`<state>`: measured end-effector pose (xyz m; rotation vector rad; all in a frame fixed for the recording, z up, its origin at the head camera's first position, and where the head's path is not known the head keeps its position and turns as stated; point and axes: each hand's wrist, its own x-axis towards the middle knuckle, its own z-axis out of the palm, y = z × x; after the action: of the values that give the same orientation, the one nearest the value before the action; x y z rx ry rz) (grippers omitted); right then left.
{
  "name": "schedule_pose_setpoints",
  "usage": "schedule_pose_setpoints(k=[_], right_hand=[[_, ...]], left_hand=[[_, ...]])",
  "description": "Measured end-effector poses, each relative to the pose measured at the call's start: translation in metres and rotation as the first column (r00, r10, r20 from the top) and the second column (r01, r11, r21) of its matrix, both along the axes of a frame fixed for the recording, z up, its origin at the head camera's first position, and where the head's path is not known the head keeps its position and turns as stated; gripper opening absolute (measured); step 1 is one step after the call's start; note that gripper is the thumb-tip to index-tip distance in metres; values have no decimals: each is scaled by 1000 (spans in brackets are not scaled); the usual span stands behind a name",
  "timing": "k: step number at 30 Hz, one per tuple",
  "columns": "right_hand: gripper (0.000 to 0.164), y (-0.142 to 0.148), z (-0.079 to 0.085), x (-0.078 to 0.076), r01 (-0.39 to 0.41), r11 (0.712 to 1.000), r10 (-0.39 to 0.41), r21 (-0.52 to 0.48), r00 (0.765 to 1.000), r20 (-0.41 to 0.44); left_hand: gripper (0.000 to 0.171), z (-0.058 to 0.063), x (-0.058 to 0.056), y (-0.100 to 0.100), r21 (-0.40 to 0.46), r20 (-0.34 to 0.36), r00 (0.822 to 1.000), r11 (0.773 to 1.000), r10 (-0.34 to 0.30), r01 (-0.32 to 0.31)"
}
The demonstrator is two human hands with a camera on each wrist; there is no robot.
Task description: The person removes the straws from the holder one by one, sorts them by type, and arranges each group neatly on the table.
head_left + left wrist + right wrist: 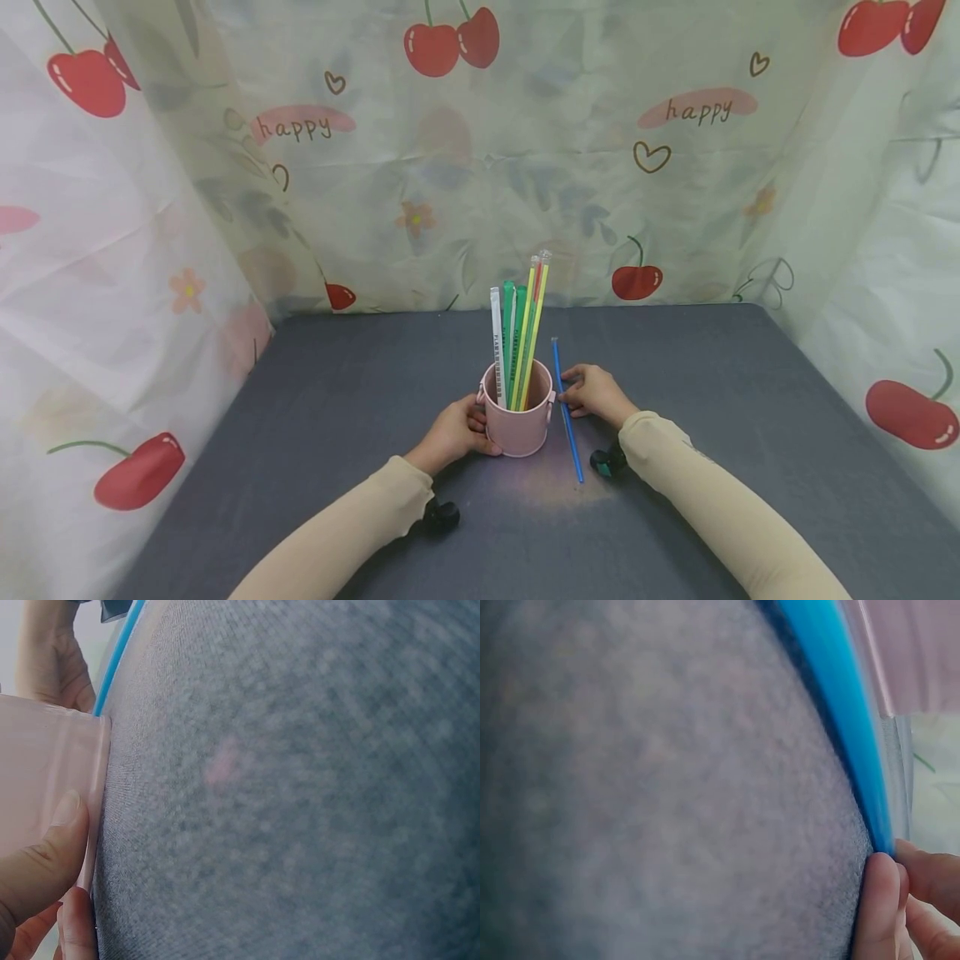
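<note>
A pink bucket-shaped pen cup (517,432) stands on the dark table. Green, white and yellow sticks (516,342) rise out of it, some with printed lettering. My left hand (457,429) grips the cup's left side, its thumb (54,851) lying against the wall. Just right of the cup, a slim blue pencil-like stick (570,433) lies along the table. My right hand (596,393) pinches it between thumb and fingers; in the right wrist view the fingertips (883,885) close on the blue stick (847,720).
The dark cloth-like tabletop (360,375) spreads around both hands. A printed curtain (487,192) with cherries and hearts closes off the back and both sides. Black devices (441,517) are strapped under the wrists, close to the tabletop.
</note>
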<state>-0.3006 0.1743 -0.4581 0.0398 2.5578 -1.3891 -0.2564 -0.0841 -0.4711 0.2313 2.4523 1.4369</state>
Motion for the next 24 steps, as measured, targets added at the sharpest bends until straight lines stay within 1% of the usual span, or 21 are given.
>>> schedule_pose_setpoints(k=[8, 15, 24], right_hand=[[45, 2, -1, 1, 23, 999, -22, -30, 1000, 19], [45, 3, 0, 2, 21, 998, -19, -66, 999, 31], [46, 5, -4, -1, 32, 994, -27, -105, 998, 51]], left_hand=[[61, 0, 0, -1, 15, 3, 1000, 1000, -2, 2], [59, -1, 0, -1, 11, 0, 1000, 1000, 2, -2], [58, -2, -1, -1, 20, -5, 1000, 1000, 0, 0]])
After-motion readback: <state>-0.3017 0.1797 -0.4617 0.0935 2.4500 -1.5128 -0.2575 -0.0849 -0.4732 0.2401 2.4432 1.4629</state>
